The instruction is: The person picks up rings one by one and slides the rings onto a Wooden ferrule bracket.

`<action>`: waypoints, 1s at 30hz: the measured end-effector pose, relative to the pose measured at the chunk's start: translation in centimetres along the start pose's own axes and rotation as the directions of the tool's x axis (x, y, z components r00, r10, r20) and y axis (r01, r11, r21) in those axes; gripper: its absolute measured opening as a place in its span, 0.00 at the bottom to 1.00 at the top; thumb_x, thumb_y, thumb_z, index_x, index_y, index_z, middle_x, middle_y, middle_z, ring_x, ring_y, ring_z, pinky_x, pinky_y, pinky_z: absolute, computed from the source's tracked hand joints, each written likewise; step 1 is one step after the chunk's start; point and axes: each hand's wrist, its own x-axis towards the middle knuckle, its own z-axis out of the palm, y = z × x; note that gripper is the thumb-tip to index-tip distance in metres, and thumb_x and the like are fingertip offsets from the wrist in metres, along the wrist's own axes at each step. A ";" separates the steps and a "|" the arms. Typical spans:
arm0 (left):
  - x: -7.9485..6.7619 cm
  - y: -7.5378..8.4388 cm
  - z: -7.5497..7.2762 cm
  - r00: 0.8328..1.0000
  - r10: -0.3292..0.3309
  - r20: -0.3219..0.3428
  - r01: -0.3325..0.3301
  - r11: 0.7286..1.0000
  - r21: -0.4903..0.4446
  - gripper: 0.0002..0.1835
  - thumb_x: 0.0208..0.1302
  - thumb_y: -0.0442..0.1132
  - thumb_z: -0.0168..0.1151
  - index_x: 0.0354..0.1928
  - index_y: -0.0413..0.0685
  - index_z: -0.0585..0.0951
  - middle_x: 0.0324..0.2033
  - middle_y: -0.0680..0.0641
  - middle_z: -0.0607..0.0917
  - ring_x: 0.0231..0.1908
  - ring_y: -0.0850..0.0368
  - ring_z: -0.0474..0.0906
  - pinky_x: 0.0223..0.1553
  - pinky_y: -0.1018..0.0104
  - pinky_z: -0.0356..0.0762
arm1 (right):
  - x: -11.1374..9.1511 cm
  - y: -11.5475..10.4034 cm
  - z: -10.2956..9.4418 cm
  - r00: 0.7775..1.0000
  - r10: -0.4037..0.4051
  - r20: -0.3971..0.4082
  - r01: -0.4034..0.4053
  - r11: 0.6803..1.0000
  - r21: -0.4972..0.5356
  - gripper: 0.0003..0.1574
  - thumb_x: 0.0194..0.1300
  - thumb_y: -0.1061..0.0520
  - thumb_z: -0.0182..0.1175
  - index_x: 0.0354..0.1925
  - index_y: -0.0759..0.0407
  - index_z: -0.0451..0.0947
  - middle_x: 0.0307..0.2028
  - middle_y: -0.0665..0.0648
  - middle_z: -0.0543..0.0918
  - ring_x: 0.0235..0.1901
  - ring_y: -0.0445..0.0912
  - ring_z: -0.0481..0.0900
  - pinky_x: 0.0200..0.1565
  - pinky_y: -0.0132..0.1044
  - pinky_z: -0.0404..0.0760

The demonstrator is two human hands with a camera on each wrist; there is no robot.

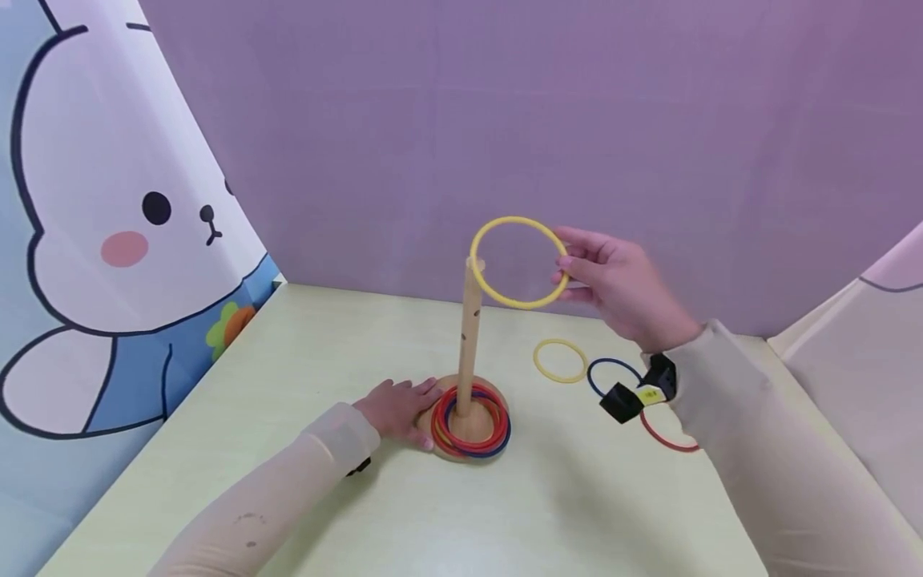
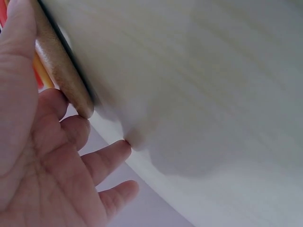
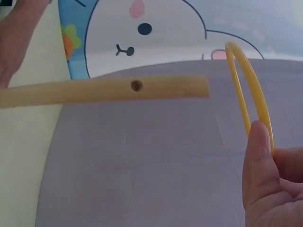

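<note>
The right grip (image 1: pixel 623 280) pinches a yellow ring (image 1: pixel 513 220) and, tilting, could snag the peg (image 1: pixel 468 349) at its left, the loose left hand (image 1: pixel 400 409) merely touching the base (image 1: pixel 469 430).

I see a white cartoon animal (image 1: pixel 86 160) with a pink cheek (image 1: pixel 124 249), and a purple wall (image 1: pixel 346 160) behind the pale table (image 1: pixel 317 340).

A stand's post (image 1: pixel 469 344) is rising from its base (image 1: pixel 476 429) on the worktop (image 1: pixel 418 513), stacked rings (image 1: pixel 469 449) encircling its foot. Three loose rings (image 1: pixel 613 361) are lying rightward. The left hand (image 1: pixel 399 410) is touching the base's left; the right hand (image 1: pixel 623 280) is holding another ring (image 1: pixel 525 304) near the post's top.
</note>
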 end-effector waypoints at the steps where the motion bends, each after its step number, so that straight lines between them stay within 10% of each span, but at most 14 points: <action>1: 0.0 0.0 -0.1 1.000 0.001 0.000 -0.001 1.000 -0.002 0.47 0.53 0.60 0.68 0.73 0.55 0.61 0.71 0.49 0.60 0.65 0.39 0.63 0.62 0.44 0.62 | 0.1 0.1 0.3 1.000 0.001 -0.004 -0.001 1.000 0.004 0.32 0.70 0.67 0.51 0.70 0.66 0.58 0.37 0.57 0.74 0.32 0.41 0.79 0.38 0.33 0.83; 30: -0.5 0.4 -0.3 0.999 -0.022 0.024 0.023 1.000 -0.016 0.46 0.53 0.59 0.69 0.73 0.56 0.61 0.72 0.50 0.60 0.66 0.39 0.61 0.63 0.43 0.61 | 1.0 2.6 4.1 1.000 0.003 -0.008 -0.003 1.000 -0.024 0.30 0.72 0.68 0.47 0.70 0.66 0.59 0.39 0.57 0.71 0.32 0.41 0.77 0.37 0.30 0.82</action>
